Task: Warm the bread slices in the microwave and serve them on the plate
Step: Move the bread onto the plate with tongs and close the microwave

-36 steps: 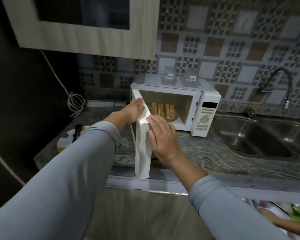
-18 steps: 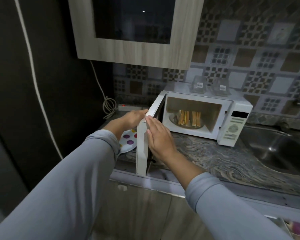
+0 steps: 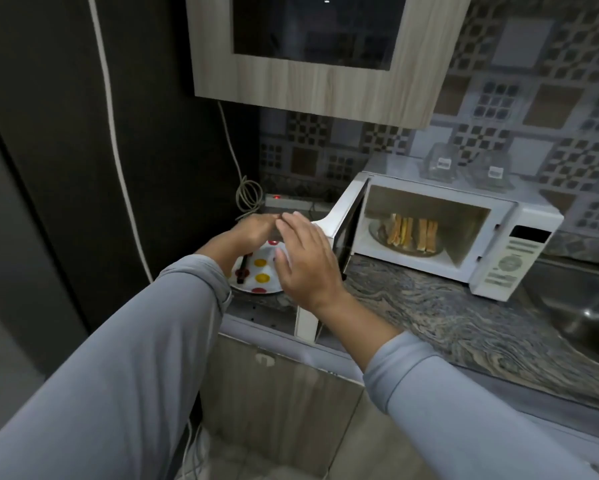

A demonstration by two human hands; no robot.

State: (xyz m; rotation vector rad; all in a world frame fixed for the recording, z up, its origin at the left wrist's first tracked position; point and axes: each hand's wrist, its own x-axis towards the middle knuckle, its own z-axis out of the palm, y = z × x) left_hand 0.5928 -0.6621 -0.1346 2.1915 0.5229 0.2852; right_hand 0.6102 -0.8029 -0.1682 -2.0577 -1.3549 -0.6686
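The white microwave [image 3: 519, 258] stands on the counter with its door [image 3: 339, 216] swung wide to the left. Several toasted bread slices [image 3: 412, 230] stand upright on the glass turntable [image 3: 377, 234] inside. A white plate with coloured dots [image 3: 261, 279] lies on the counter left of the door, with a black utensil [image 3: 242, 270] on it. My right hand [image 3: 305, 261] lies flat, fingers spread, against the door's outer edge. My left hand [image 3: 253, 232] hovers above the plate just left of the door, fingertips near my right hand; its grip is blurred.
A steel sink [image 3: 585, 306] lies at the right. Two clear containers [image 3: 440, 166] sit on top of the microwave. A power strip [image 3: 287, 202] and coiled cable run along the back wall. A wall cabinet [image 3: 308, 81] hangs overhead. The marbled counter [image 3: 429, 306] runs in front.
The microwave door has swung further open to the left, and both hands moved left with it. My view has shifted, showing the dotted plate fully.
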